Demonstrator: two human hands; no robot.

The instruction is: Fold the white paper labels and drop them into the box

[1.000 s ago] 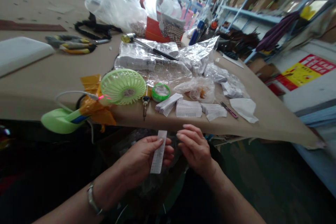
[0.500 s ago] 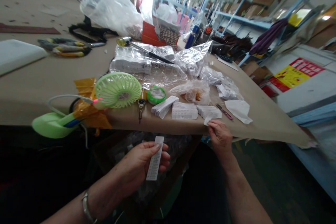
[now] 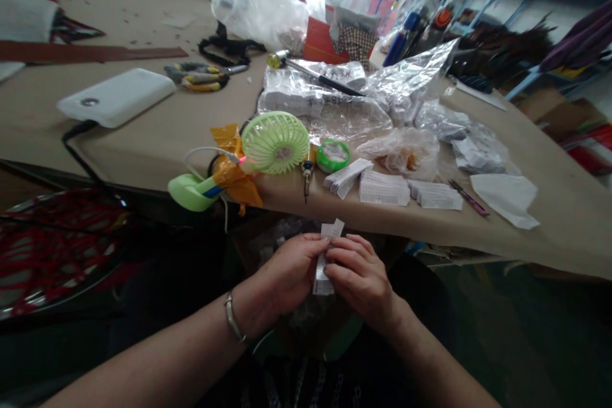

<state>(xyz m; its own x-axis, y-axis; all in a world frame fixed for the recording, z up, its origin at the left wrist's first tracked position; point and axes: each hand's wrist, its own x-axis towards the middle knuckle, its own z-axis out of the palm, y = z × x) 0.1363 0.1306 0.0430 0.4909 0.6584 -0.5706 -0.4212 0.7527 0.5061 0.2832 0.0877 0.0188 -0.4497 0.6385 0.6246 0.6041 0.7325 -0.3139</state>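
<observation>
Both of my hands meet in front of the table edge, over my lap. My left hand (image 3: 299, 268) is closed on narrow printed paper labels (image 3: 324, 280), thumb on top. Against it, the fingers of my right hand (image 3: 361, 277) pinch a label strip (image 3: 337, 227) that sticks up at a slant from the others. Just beyond, on the table, lie three fanned stacks of printed labels: a left stack (image 3: 348, 177), a middle stack (image 3: 384, 189) and a right stack (image 3: 436, 195). A green round tub (image 3: 333, 155) with white content sits behind the left stack.
A green fan (image 3: 277, 143) is taped at the table edge beside a pointed screwdriver-like tool (image 3: 306, 182). Further left are a white power bank (image 3: 117, 97) and pliers (image 3: 198, 76). Plastic-wrapped bundles (image 3: 306, 92) lie behind; a pen-like tool (image 3: 468, 197) and white paper (image 3: 504, 197) lie right.
My right hand has left the right-hand label stack and come to my left hand, gripping a strip there. The view has turned left, bringing the whole power bank into sight.
</observation>
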